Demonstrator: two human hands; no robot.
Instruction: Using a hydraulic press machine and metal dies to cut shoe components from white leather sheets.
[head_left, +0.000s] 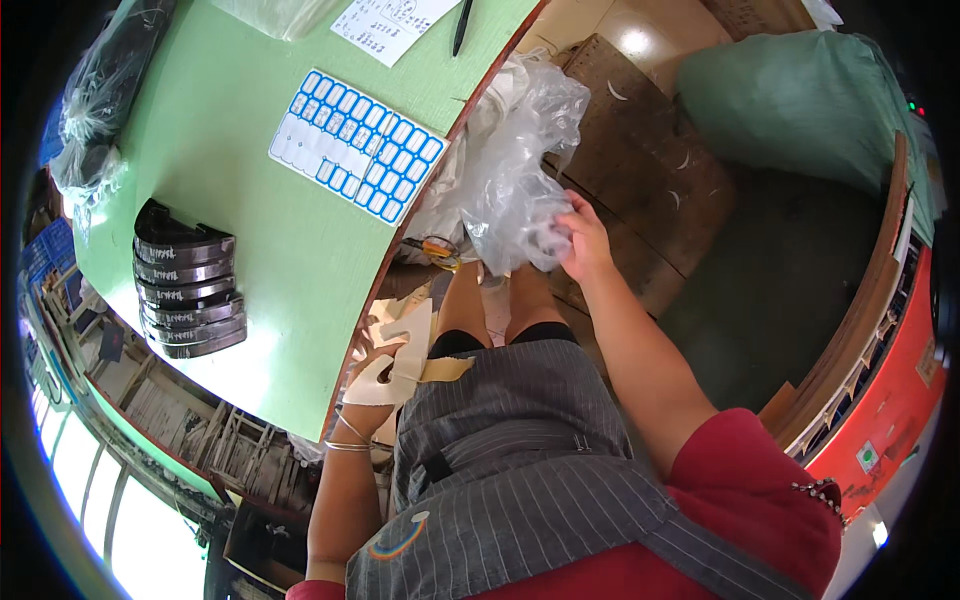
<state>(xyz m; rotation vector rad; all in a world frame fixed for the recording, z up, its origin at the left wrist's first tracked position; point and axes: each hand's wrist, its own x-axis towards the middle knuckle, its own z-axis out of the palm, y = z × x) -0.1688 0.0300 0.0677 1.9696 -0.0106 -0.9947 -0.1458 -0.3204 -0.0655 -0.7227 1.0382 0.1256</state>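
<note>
Tbl point(268, 365) glare, L window point(150, 535) overexp., edges warped.

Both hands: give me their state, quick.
Left hand: closed, holding a pale piece with a hole.
Right hand: closed, holding crumpled clear plastic.

So it's one wide fisheye on my head, aimed steeply down over my grey pinstriped apron point(510, 410), bare left hand point(366, 418) and bare right hand point(585, 240) fairly close, pale-green flat tabletop point(200, 150) off left.
</note>
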